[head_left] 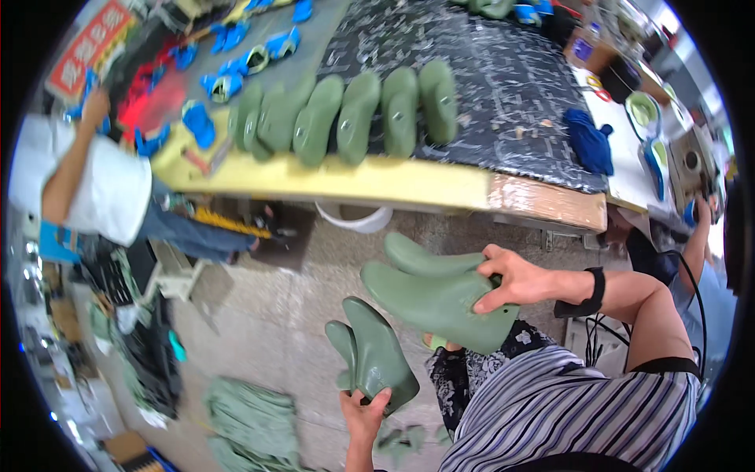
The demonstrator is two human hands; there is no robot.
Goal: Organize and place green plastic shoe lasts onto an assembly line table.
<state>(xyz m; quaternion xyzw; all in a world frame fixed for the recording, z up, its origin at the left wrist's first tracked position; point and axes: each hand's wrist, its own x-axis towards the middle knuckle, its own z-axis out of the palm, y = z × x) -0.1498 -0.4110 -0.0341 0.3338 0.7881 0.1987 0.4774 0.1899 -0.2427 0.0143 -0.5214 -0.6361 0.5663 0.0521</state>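
Lower centre of the frame: left hand point(363, 413) closed around the bottom end of a pair of green shoe lasts point(376, 354), thumb and fingers wrapped on the heel part, the two forms held together and pointing up and to the left. Just right of centre: right hand point(515, 279) clamped on a second pair of green shoe lasts point(436, 295), fingers curled over the top edge, thumb pressing the side; these two lie stacked, toes toward the left, above a patterned dark trouser leg point(472, 370) and a striped shirt point(566, 417). A black wrist strap point(594, 291) sits on the right forearm. The two held pairs are near each other but not touching. Lower left: heap of green material point(252, 421) on the concrete floor point(299, 299). Beyond, across the upper middle: workbench point(377, 181) with a yellow front edge, carrying a row of green lasts point(354, 114) lying side by side on a dark speckled mat point(487, 79). Blue cloth point(590, 141) at the mat's right end. Upper left: another person's white sleeve point(110, 189), and blue lasts point(228, 75) on the bench top.
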